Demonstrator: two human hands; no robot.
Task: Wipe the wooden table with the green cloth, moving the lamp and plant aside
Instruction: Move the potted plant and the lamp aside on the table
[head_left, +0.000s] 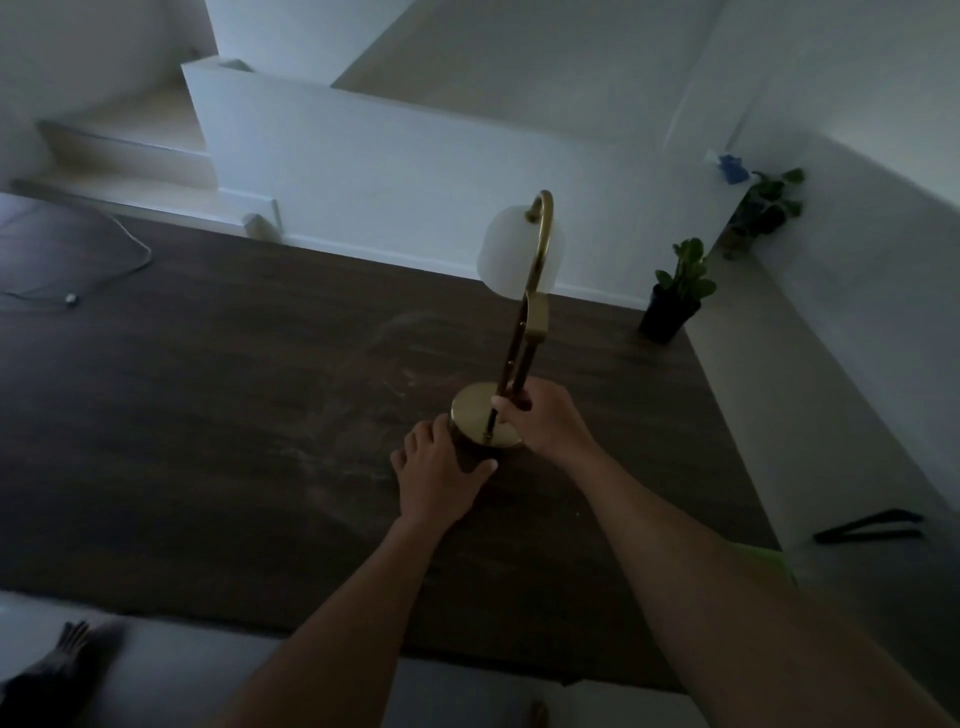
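brass lamp (519, 332) upright mid-bench (208, 389) | right hand (540, 415) grip clamped on its stem | left hand (436, 467) grip apart, against base | potted plant (675, 296) far right corner | green cloth (774, 561) at right edge

Both bare forearms reach forward from the lower edge of the view, converging toward the middle; the left hand (439, 475) lies palm down with fingers spread and pointing away, thumb stretched out to the right, its wrist nearly straight; the right hand (540, 415) sits higher and further forward, curled into a closed grip, knuckles turned up and thumb tip showing on the left side (the fingertips themselves are hidden); the two hands are near each other, not touching.
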